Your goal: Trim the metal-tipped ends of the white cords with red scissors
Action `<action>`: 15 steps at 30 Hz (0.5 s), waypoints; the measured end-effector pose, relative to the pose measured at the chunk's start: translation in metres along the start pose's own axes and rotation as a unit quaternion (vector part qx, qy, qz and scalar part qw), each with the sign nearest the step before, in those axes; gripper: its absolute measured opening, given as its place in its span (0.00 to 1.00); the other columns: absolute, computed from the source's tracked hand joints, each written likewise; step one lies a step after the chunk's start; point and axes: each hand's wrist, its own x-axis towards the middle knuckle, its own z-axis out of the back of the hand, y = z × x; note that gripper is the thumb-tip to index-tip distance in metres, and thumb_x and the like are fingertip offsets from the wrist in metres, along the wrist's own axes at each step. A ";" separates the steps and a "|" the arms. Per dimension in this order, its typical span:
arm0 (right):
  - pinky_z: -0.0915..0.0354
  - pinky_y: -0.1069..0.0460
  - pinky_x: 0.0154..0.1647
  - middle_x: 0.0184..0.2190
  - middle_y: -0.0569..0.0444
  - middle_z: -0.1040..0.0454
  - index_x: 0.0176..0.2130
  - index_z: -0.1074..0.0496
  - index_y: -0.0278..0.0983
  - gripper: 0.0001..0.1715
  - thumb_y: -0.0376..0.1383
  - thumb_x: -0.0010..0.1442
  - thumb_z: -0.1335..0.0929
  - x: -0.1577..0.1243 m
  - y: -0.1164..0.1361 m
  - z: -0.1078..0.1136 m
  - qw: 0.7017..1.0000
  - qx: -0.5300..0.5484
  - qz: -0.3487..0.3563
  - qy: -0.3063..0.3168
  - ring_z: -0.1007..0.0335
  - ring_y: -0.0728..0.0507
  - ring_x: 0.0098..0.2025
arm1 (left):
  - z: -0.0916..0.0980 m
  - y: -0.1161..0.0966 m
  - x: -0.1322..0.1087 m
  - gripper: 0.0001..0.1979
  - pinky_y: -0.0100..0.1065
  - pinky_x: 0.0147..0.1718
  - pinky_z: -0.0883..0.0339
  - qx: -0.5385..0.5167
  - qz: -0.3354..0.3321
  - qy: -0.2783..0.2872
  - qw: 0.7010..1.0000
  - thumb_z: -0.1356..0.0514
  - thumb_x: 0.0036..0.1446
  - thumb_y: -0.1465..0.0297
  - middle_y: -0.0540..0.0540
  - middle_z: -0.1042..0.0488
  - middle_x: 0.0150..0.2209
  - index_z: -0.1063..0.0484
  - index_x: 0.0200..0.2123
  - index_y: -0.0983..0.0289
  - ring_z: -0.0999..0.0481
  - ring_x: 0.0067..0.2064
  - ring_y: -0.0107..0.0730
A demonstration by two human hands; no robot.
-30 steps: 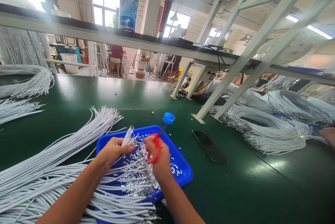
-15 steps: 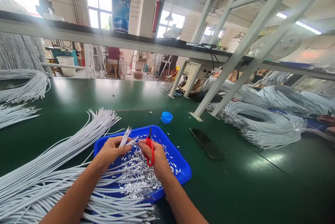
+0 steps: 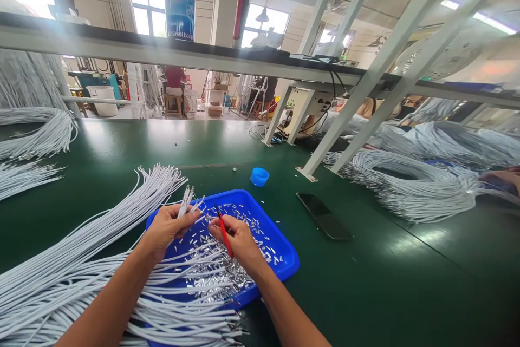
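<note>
Visibly, left fingers (image 3: 188, 220) pinch white wires (image 3: 184, 203), right fingers (image 3: 234, 223) 1 red tool (image 3: 225, 237), over 1 tray (image 3: 290, 263).

Over a blue tray (image 3: 289, 260) scattered with silvery metal bits (image 3: 209, 286), our left hand (image 3: 166, 229) clutches a bunch of white wires (image 3: 186, 204) while our right hand (image 3: 239, 240) holds red-handled scissors (image 3: 226, 237); a dark phone (image 3: 323, 216) lies nearby on our green tabletop (image 3: 377, 293).

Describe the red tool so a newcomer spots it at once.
On the green table sits a blue tray of small silver pieces. Over it, the right hand holds the tool. Its red handle and dark tip set it apart from those pieces and the white wires.
</note>
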 end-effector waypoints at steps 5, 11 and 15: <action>0.49 0.56 0.25 0.23 0.58 0.34 0.26 0.28 0.35 0.16 0.45 0.53 0.33 0.001 0.000 0.007 0.987 -0.146 0.047 0.051 0.42 0.50 0.26 | 0.003 -0.002 0.001 0.16 0.23 0.18 0.59 -0.022 0.005 0.000 1.000 0.34 0.43 0.61 0.42 0.47 0.16 0.32 0.24 0.68 0.51 0.19 0.17; 0.51 0.56 0.24 0.20 0.59 0.38 0.21 0.33 0.35 0.19 0.46 0.54 0.34 -0.002 0.004 0.006 0.976 -0.204 0.061 0.044 0.45 0.51 0.23 | 0.000 0.000 -0.004 0.15 0.23 0.17 0.55 0.033 -0.026 -0.008 0.999 0.36 0.45 0.60 0.42 0.46 0.16 0.31 0.23 0.66 0.49 0.18 0.18; 0.54 0.56 0.22 0.17 0.61 0.43 0.17 0.38 0.35 0.22 0.46 0.54 0.35 -0.002 0.004 0.005 0.980 -0.193 0.032 0.035 0.48 0.52 0.22 | -0.003 -0.004 -0.004 0.12 0.25 0.23 0.45 0.157 -0.122 -0.044 0.979 0.37 0.46 0.61 0.47 0.35 0.22 0.27 0.25 0.65 0.38 0.24 0.23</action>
